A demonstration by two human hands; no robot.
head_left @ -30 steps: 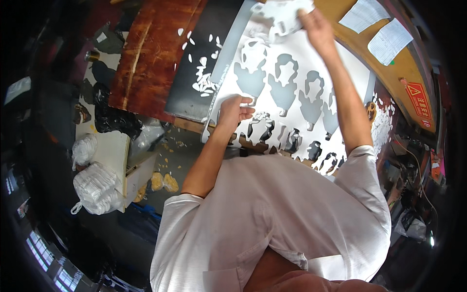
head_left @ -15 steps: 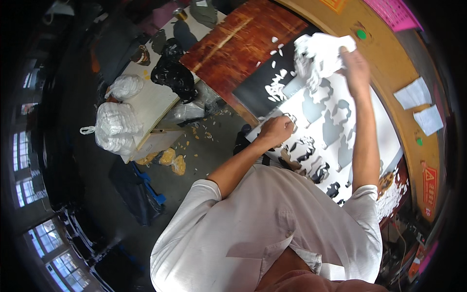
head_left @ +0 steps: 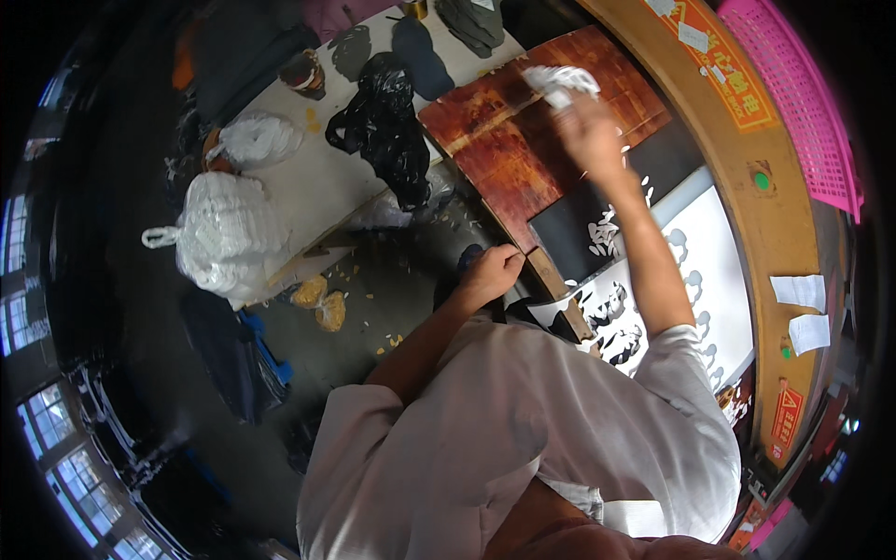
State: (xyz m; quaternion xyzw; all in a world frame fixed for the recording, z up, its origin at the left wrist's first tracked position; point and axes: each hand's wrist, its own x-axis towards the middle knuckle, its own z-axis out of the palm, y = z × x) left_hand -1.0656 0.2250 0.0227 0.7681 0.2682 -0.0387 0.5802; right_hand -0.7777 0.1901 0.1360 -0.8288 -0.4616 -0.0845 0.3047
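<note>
My right hand, smeared by motion, grips a bunched white piece of sheet material over the far part of a shiny red-brown wooden board. My left hand is closed near the wooden front edge of the worktable; whatever its fingers may hold is hidden. Below my right forearm lies a white sheet with rounded grey shapes along it. Black-and-white cut pieces lie nearer my body. Small white scraps are scattered on a black surface beside the board.
To the left, a pale table carries a stack wrapped in clear plastic, a black plastic bag and dark flat pieces. Yellow bagged bundles lie below it. A curved yellow-brown panel and pink basket border the right.
The view has shifted. My right hand has carried the white material leftward from above the white sheet to over the red-brown board. My left hand has moved off the sheet to the table edge.
</note>
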